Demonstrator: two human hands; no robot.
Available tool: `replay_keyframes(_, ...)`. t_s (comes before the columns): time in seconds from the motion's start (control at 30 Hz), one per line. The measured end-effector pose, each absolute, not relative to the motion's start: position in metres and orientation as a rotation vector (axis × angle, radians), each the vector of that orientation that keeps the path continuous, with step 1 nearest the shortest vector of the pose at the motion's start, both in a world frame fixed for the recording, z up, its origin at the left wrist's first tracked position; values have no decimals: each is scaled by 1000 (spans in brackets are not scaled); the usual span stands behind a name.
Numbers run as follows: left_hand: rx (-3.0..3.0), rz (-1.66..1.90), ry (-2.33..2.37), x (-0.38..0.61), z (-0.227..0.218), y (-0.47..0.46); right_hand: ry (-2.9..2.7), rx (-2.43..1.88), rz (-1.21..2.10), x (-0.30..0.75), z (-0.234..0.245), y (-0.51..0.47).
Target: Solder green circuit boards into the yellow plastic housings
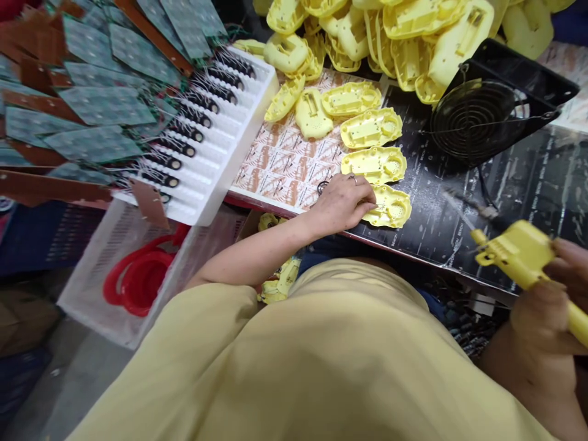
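Observation:
My left hand (344,201) rests at the table's front edge, fingers pinched over the left end of the nearest yellow plastic shell half (394,208). A thin wire-like piece shows by the fingertips; what they grip is too small to make out. Behind it, more shell halves lie in a column, such as this one (374,164) and this one (371,127), hollow side up. At the right edge, my right hand (544,312) is closed around a yellow tool (519,251) that looks like a soldering gun, held up with its front towards the upper left.
A black fan (478,116) stands tilted at the back right. Yellow shells (413,43) are heaped behind. At left, a white foam tray (215,153) holds black wired parts beside piled green boards (105,104). A crate (96,282) with a red item (142,278) sits below.

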State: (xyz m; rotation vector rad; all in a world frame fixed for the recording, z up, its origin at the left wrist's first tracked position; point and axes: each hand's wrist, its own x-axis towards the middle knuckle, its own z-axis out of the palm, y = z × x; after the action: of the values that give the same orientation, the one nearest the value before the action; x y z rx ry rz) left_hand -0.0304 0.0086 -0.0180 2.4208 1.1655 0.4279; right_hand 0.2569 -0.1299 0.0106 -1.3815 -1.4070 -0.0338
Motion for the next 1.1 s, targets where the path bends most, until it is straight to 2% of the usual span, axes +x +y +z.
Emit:
replay_keyframes(0.07, 2411, 444, 1163, -31, -19, 8, -1514, -1256, -43, 262, -2, -121)
replay_keyframes(0.17, 2407, 468, 1160, -31, -21, 8, -1691, -1118, 112, 266, -16, -116)
replay_keyframes(0.47, 2407, 456, 1167, -28, -21, 7, -1487, -1010, 205, 259, -39, -115)
replay_keyframes(0.7, 2382, 483, 1152, -27, -23, 8, -1561, -1287, 263, 265, -30, -132)
replay_keyframes(0.9, 2394, 476, 1160, -27, -24, 9, -1725, -1019, 286, 260, -23, -126)
replay_keyframes(1.1, 2405, 472, 1158, -26, -24, 9, -1842, -984, 265, 258, -13, -115)
